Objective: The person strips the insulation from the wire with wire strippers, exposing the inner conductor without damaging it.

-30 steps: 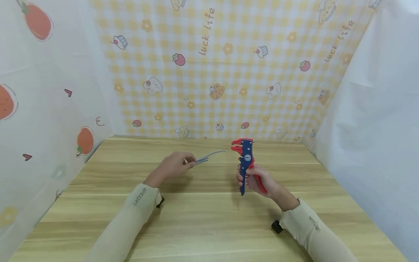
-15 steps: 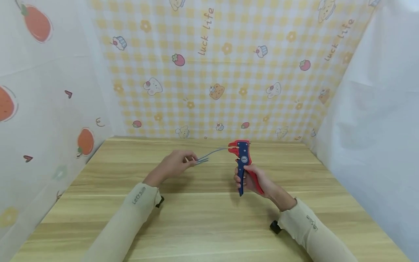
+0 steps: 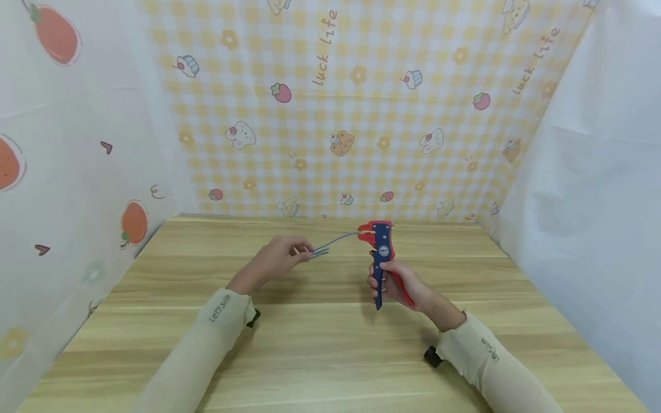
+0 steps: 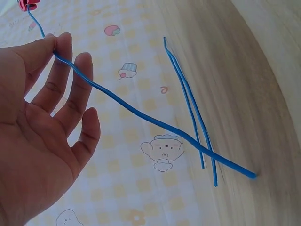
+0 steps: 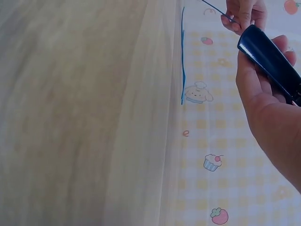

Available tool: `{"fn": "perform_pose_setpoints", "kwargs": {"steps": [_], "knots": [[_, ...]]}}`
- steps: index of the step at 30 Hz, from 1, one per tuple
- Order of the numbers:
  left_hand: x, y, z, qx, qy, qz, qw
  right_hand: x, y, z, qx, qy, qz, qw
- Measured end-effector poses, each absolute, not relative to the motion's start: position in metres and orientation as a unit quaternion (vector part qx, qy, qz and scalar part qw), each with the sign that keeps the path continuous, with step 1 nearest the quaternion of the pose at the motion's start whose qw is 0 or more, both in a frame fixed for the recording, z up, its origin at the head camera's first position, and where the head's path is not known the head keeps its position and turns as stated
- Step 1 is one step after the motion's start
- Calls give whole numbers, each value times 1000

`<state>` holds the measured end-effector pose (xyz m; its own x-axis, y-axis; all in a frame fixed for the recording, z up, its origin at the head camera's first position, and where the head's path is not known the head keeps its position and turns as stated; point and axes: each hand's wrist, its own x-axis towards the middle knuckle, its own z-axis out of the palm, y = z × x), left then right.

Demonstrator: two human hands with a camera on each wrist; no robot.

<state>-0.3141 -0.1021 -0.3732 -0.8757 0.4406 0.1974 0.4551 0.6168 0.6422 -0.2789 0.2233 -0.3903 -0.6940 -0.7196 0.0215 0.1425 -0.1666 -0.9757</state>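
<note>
Between thumb and index finger, my left hand [image 3: 279, 256] pinches a blue wire [image 4: 136, 111]; its other fingers are loosely bent. The wire's far end reaches the red jaws of a red and blue wire stripper [image 3: 383, 250], where its tip is hidden. My right hand [image 3: 405, 285] grips the stripper's handles, holding it upright with the jaws toward the left. Two loose blue wires [image 4: 190, 99] lie on the table beside the held wire in the left wrist view. In the right wrist view the dark handle [image 5: 270, 59] lies across my right hand [image 5: 268, 103].
The wooden table [image 3: 330, 344] ends at a yellow checked cloth [image 3: 341, 115] behind. A patterned white sheet [image 3: 93, 115] hangs at the left and a plain white one [image 3: 594, 172] at the right.
The stripper has moved a little to the left, and its jaws now meet the end of the blue wire. The gap between the jaws has narrowed. My left hand has barely moved.
</note>
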Motion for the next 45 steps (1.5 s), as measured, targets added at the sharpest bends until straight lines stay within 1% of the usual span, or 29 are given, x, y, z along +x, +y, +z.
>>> {"fn": "perform_pose_setpoints", "kwargs": {"steps": [12,26,45], "knots": [[-316,-105,-374,-282,-888,-364,17,-281,219,-391,-261,564,-722,305],[-315,-105,-372,-278,-887,-369,9,-282,217,-391,-247,573,-720,303],[-317,-106,-377,-286,-880,-378,5,-281,216,-391,-248,568,-725,302]]}}
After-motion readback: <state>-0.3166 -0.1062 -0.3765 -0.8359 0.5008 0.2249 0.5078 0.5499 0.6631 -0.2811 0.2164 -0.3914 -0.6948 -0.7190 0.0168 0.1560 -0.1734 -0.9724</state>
